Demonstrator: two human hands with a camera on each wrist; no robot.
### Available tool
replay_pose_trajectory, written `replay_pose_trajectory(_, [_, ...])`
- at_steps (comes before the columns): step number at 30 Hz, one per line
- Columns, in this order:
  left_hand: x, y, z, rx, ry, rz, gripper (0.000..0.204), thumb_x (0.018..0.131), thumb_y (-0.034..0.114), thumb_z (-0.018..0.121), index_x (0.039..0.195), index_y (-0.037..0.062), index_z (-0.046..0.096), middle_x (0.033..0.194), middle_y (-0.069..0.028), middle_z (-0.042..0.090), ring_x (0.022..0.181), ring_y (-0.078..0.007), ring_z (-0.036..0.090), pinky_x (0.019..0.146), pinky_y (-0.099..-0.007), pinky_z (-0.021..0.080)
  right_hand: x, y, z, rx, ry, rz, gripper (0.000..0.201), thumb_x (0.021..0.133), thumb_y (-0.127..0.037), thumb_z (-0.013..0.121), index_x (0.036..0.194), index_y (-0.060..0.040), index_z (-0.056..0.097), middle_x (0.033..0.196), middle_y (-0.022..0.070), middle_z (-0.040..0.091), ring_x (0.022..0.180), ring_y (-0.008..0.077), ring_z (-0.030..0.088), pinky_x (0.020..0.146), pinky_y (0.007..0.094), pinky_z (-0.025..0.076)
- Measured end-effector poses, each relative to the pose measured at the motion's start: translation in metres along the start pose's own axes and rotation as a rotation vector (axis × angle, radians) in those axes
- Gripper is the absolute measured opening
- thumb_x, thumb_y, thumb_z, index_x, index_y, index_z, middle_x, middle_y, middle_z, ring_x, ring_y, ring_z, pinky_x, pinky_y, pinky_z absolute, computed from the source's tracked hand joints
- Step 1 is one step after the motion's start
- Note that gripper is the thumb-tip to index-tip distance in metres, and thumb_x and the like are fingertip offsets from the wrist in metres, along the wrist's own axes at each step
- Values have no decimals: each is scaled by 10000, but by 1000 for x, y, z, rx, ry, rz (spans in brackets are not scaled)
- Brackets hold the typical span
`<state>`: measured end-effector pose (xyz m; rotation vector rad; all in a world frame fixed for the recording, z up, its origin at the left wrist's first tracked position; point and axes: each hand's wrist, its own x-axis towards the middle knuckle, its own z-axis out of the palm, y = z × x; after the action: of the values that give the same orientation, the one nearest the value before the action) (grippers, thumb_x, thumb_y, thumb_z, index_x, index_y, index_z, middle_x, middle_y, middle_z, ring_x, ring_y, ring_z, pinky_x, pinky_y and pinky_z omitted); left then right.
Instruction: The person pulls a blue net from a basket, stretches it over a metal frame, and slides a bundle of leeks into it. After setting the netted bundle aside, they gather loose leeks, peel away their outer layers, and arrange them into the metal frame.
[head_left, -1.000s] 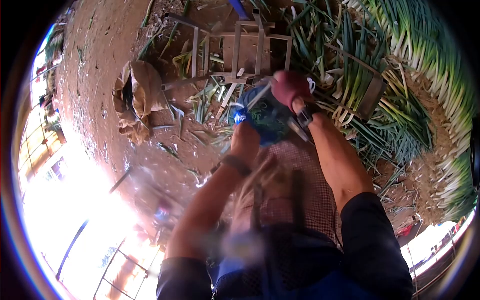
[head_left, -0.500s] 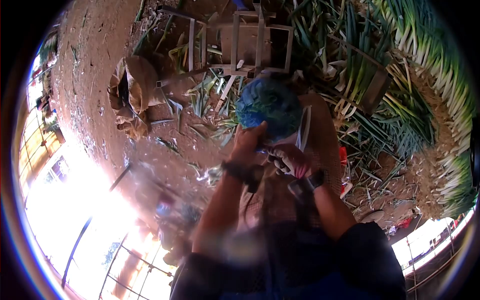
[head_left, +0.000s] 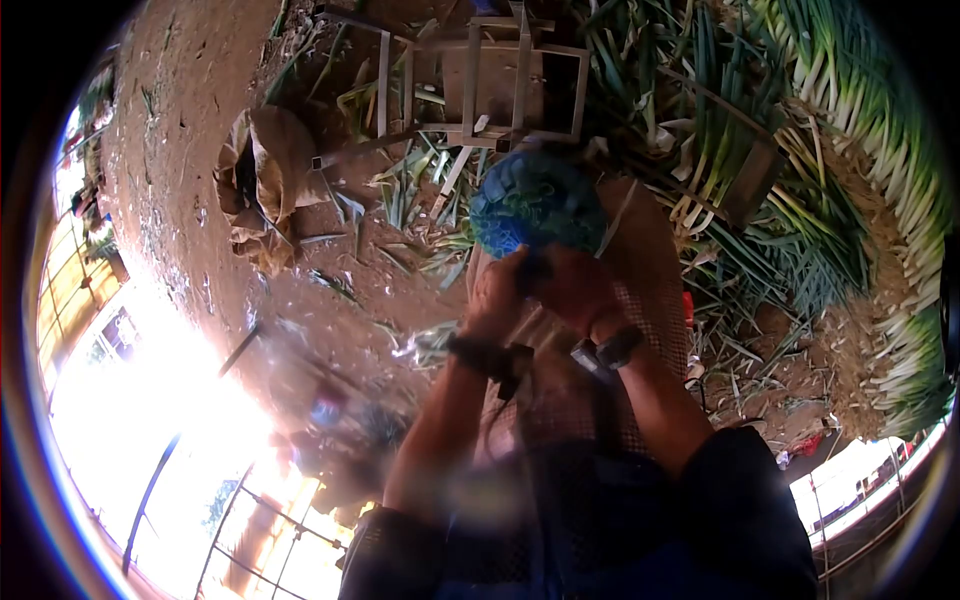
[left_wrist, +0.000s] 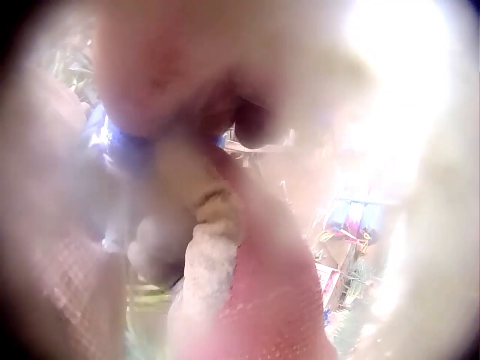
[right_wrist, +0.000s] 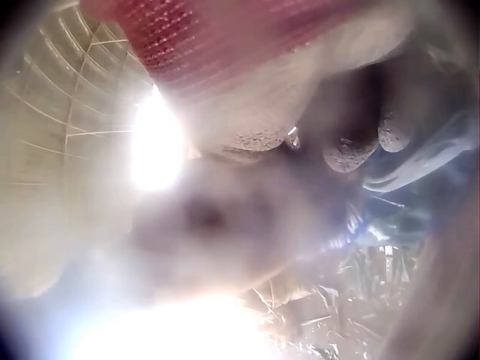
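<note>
A round blue plastic bag (head_left: 538,205), with green leaves showing through it, sits between the person's knees. At its near end the left hand (head_left: 495,295) grips the gathered plastic. Close against it is the right hand (head_left: 580,290), in a red knit glove with pale coated fingers. Its fingers curl in at the same bunched end, where the two hands overlap. The right wrist view shows the gloved fingertips (right_wrist: 349,156) bent beside blurred left fingers, with shiny blue plastic (right_wrist: 420,187) beyond. The left wrist view has the red glove (left_wrist: 270,300) right below the left hand.
A metal-framed stand (head_left: 495,85) is just beyond the bag. Brown sacking (head_left: 275,175) lies to the left on the dirt floor. Loose green onions (head_left: 790,230) are heaped at right, near a long stacked row of them (head_left: 860,160). Trimmed leaves litter the ground.
The right hand came back from the bag's far right side to its near end, then moved forward to meet the left hand. The left hand stays at the bunched plastic since half a second ago.
</note>
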<state>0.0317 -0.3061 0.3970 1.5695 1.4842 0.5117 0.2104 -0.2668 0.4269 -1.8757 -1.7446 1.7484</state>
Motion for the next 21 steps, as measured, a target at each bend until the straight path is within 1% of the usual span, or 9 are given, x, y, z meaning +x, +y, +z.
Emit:
replay_pose_trajectory(2, [1,8,1,164,36,107,132,938,50,529,970,30,656,865,-153,669,792,-284,668,690,-361,518,-1,-9,-6,-22,21,1,328,858,-397,685,988,-95,685,974,181,718,958,392,684,809,470,556])
replay_pose_trajectory(4, [12,23,-3,-27,-12,29,104,874,49,576,934,33,659,875,-161,672,743,-309,643,645,-364,491,3,-13,-11,-54,50,-7,287,862,-360,665,926,-81,662,932,186,713,937,404,678,792,484,553])
replay_pose_trajectory(8, [22,54,-7,31,-41,-30,89,873,86,617,855,23,678,819,-150,676,673,-270,633,593,-374,466,7,-4,1,-179,167,-144,155,833,-221,603,907,-85,609,876,198,691,834,415,682,719,510,550])
replay_pose_trajectory(10, [27,60,-1,-121,62,-444,164,877,136,653,775,12,687,736,-144,657,636,-228,640,570,-361,459,9,0,4,-208,175,-160,128,847,-204,586,913,-97,607,884,198,691,829,410,684,710,511,551])
replay_pose_trajectory(14, [31,70,-1,-44,78,-577,243,883,191,678,726,6,687,665,-115,636,621,-205,645,565,-338,472,16,19,16,-213,206,-132,126,868,-212,572,932,-106,595,934,170,687,880,392,676,756,517,542])
replay_pose_trajectory(16, [28,70,-4,-100,90,-623,180,853,200,711,818,23,705,704,-89,664,646,-204,661,576,-327,496,18,20,18,-193,260,-149,139,875,-227,573,938,-104,592,945,161,685,904,386,671,780,518,537])
replay_pose_trajectory(17, [29,67,-9,-97,90,-624,180,853,200,711,818,23,705,704,-89,664,646,-204,661,576,-327,496,17,9,6,-184,205,-107,150,879,-237,575,947,-104,587,954,162,677,928,388,662,800,516,529])
replay_pose_trajectory(19, [31,61,-19,277,-4,17,164,844,142,709,927,2,686,729,-68,675,638,-204,658,588,-323,512,15,2,-3,-178,148,-65,161,884,-247,576,955,-103,582,962,162,670,952,389,652,821,513,522])
replay_pose_trajectory(21, [34,60,-15,237,32,-84,172,835,104,698,969,0,673,754,-80,677,646,-208,652,594,-320,513,20,2,-8,-66,153,-106,183,891,-263,576,945,-88,568,984,180,659,971,403,639,825,512,515])
